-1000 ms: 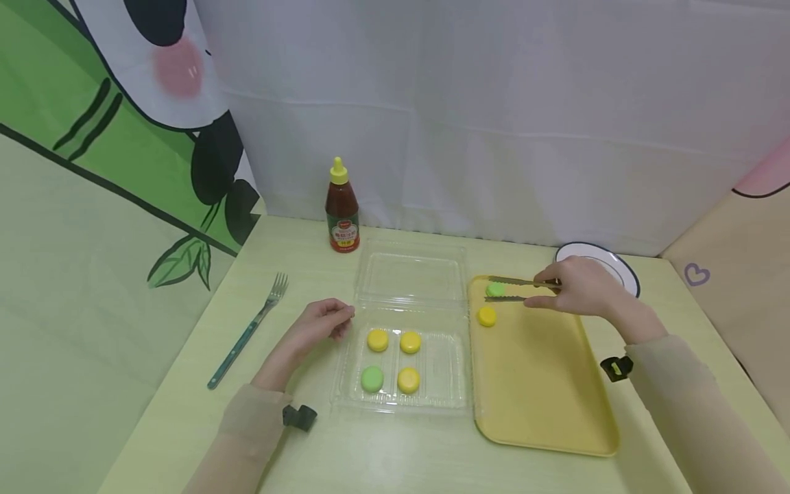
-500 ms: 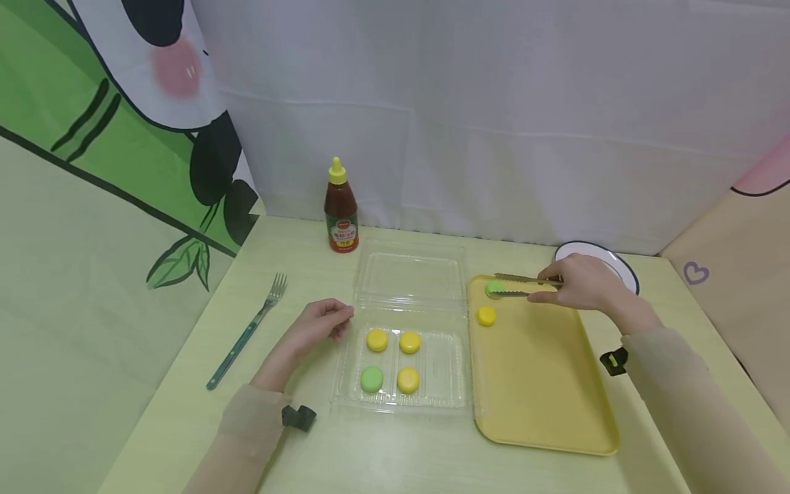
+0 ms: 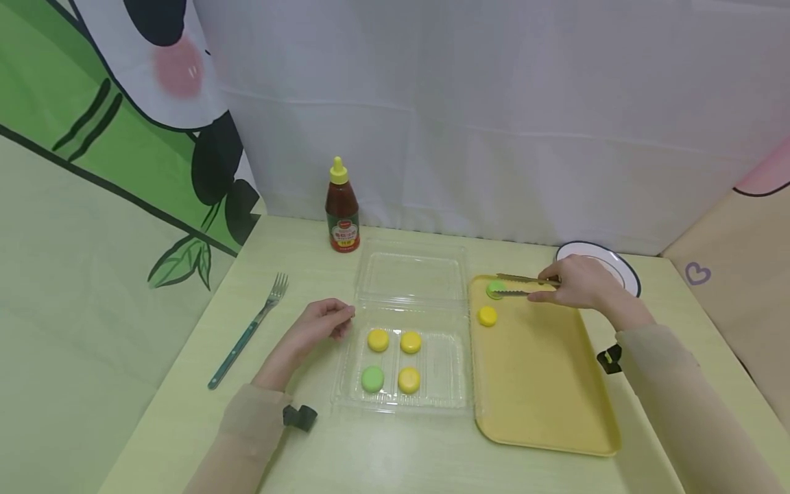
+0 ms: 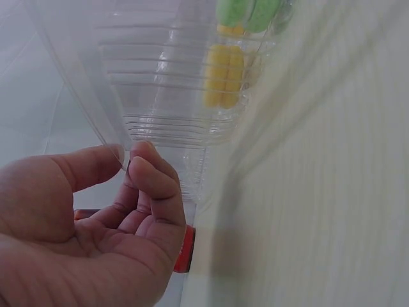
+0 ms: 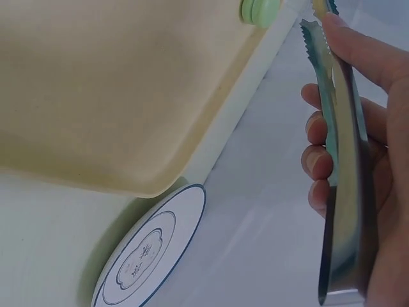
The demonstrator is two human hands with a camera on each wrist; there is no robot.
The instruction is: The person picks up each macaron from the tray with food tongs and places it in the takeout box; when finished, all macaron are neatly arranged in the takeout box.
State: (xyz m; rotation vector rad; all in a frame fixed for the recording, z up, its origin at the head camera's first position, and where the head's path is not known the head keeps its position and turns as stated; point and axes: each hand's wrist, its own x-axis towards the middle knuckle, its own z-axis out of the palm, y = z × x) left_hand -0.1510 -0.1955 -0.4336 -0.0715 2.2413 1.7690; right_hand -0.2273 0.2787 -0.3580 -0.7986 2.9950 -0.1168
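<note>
My right hand [image 3: 577, 283] holds metal tongs [image 3: 518, 278] above the far end of a yellow tray [image 3: 543, 384]. The serrated tips stand apart, overlapping a green macaron [image 3: 495, 289] in the head view; a yellow macaron [image 3: 487, 316] lies just nearer on the tray. In the right wrist view, thumb and fingers curl round the tongs [image 5: 348, 160]. My left hand [image 3: 321, 321] pinches the edge of a clear hinged plastic container [image 4: 121, 83] between thumb and forefinger. That container lies open with three yellow macarons and one green macaron [image 3: 372, 379] in its left and middle compartments.
A sauce bottle with a yellow cap [image 3: 342, 209] stands at the back, left of the container lid. Left of my left hand lies a fork with a green handle [image 3: 247, 336]. A white blue-rimmed plate [image 3: 623, 271] sits behind my right hand, near the white cloth backdrop [image 3: 494, 123].
The tongs have shifted slightly to the right and their tips have drawn a little closer together. The macarons and my left hand stay where they were.
</note>
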